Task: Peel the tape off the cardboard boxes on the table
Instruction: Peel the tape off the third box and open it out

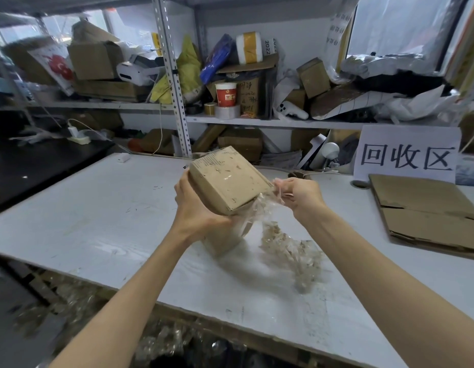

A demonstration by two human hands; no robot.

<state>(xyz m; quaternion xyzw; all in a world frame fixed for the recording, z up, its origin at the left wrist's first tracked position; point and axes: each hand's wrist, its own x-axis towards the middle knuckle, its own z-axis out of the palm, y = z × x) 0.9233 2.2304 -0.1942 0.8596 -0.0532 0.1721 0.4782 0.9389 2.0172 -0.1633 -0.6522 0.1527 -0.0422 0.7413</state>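
**Desk:** What do we have here, and why is it held that way?

**Caption:** We see a small brown cardboard box (227, 181) raised off the white counter (97, 221) and tilted with one corner down, between the two grips. The left grip (196, 205) is clasped round the box's near-left side from below. We judge that this braces the box against the pull. The right grip (299, 193), just beside the box's right edge, pinches a strip of clear crumpled tape (291, 251) between thumb and fingertips. The tape runs from the box's lower edge past the right grip and hangs in a rumpled tail to the counter below that grip. We take the tilt as a way of turning the taped edge toward the pulling grip.

**Desk:** And the tally?

**Caption:** We count one box in hand, two grips at work and one long tangle of peeled tape. Under the left grip sits a brown shape behind the film. We cannot tell whether it is a second box or part of the first. Well to the right of the right grip lies one stack of flattened brown cardboard sheets (427, 216), and beyond it stands one white paper sign with black characters (407, 155). We judge that finished boxes go on that stack. Shreds of film on the box's top face suggest to us that the peeling is not yet done.
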